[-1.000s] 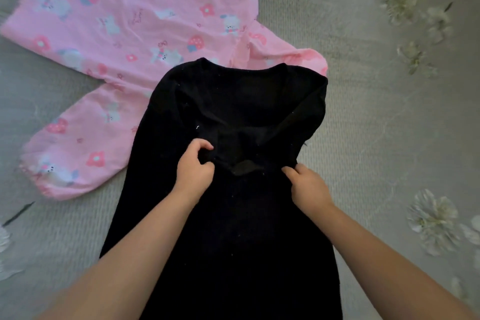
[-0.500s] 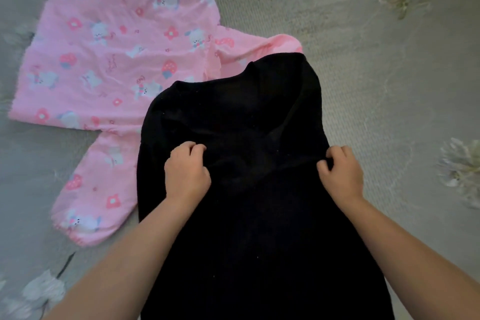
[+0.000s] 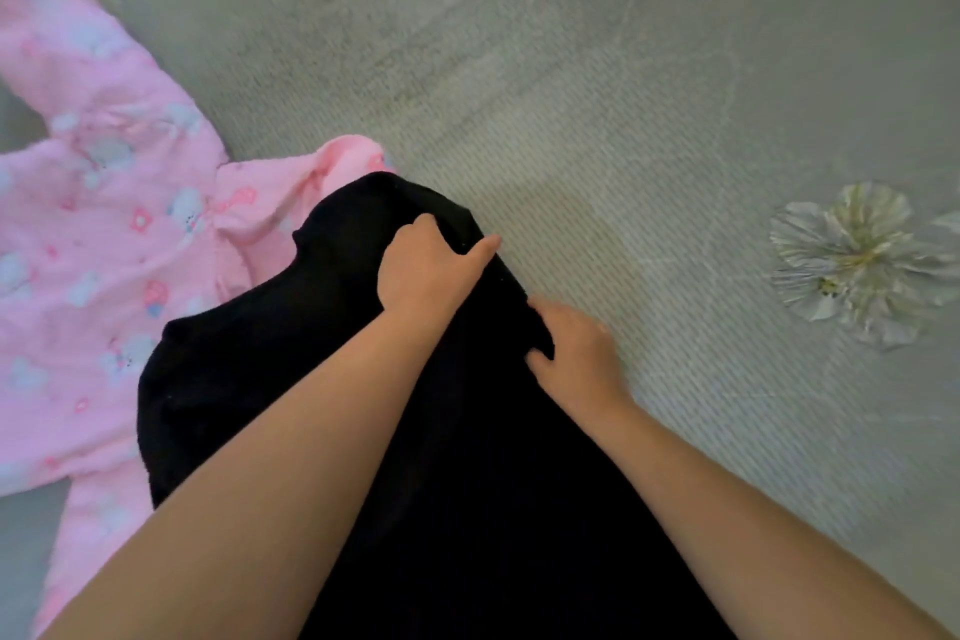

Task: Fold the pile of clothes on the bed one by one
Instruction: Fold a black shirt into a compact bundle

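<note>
A black garment [image 3: 249, 379] lies spread on the grey bed, running from the middle of the view down to the bottom edge. My left hand [image 3: 423, 270] reaches across it and grips its far right top corner, thumb out over the fabric edge. My right hand [image 3: 574, 353] grips the garment's right edge just below, with fingertips tucked into the fabric. A pink printed garment [image 3: 104, 234] lies flat to the left, partly under the black one.
The grey bedspread [image 3: 649, 130] with a fine line pattern and printed pale flowers [image 3: 857, 260] stretches to the right and the far side.
Both hands moved from the middle of the black garment to its right top corner and edge. The view swung right, so the pink garment now sits further left.
</note>
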Demonstrator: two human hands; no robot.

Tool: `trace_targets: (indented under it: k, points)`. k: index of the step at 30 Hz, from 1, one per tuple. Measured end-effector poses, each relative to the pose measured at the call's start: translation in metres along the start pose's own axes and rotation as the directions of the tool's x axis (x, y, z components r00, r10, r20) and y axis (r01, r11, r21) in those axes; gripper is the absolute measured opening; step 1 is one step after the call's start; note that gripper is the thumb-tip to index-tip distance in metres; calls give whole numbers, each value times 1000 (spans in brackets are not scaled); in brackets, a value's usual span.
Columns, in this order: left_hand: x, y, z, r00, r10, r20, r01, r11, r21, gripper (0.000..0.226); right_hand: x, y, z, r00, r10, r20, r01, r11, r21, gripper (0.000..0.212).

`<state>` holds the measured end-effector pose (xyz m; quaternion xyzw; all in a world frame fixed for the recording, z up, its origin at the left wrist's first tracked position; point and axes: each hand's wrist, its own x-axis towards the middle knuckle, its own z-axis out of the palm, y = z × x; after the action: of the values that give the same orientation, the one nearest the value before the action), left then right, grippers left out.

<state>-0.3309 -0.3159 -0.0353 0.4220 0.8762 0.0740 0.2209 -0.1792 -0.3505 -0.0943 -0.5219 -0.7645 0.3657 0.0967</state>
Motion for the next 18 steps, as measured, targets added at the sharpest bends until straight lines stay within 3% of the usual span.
trace_targets:
  k: [2, 4, 7, 9, 13, 18]
  points:
    - [10, 7, 3, 999, 35, 9, -35, 999, 14, 36, 0, 2, -1, 990, -14, -140, 27, 995, 93, 32]
    - [20, 9, 0, 995, 104, -4, -104, 993, -58, 39, -1, 6, -5, 977, 64, -202, -27, 983, 182, 29]
    - [40, 10, -9, 994, 96, -57, -110, 944, -310, 6, 0, 16, -15, 941, 149, -303, -75, 967, 242, 30]
    - [53, 14, -9, 995, 85, -51, -98, 926, -364, 16, -1, 23, -25, 918, 141, -370, -53, 970, 238, 32]
    - [73, 42, 12, 978, 210, 13, -191, 911, -366, 18, -3, 45, -47, 875, 166, -455, -60, 969, 238, 39]
    - [93, 85, 44, 950, 310, -43, -305, 888, -345, 22, 18, 80, -76, 815, 137, -564, -52, 985, 163, 35]
